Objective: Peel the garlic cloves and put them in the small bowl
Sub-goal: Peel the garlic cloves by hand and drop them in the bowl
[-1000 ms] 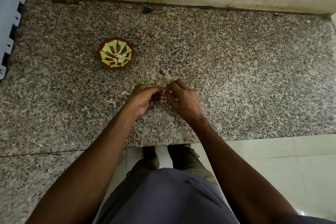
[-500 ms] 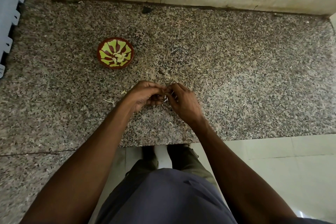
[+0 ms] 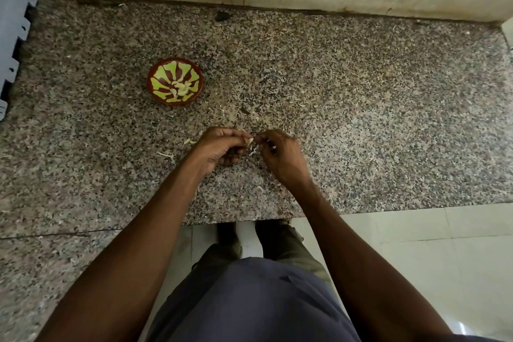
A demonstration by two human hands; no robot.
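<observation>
Garlic clove (image 3: 250, 141) mostly hidden between hands; grey rack (image 3: 11, 44) cut off left.

small bowl (image 3: 175, 81) on counter (image 3: 361, 119), peeled cloves (image 3: 180, 87) inside, both hands near, front-right of it

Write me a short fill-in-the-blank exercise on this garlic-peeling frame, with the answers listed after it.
1. The small bowl sits on the ____ countertop.
2. The left hand and right hand pinch one garlic clove ____ them.
3. The peeled cloves lie ____ the small bowl.
4. From the hands, the bowl lies farther back and to the ____.

Answers: granite; between; inside; left
</observation>
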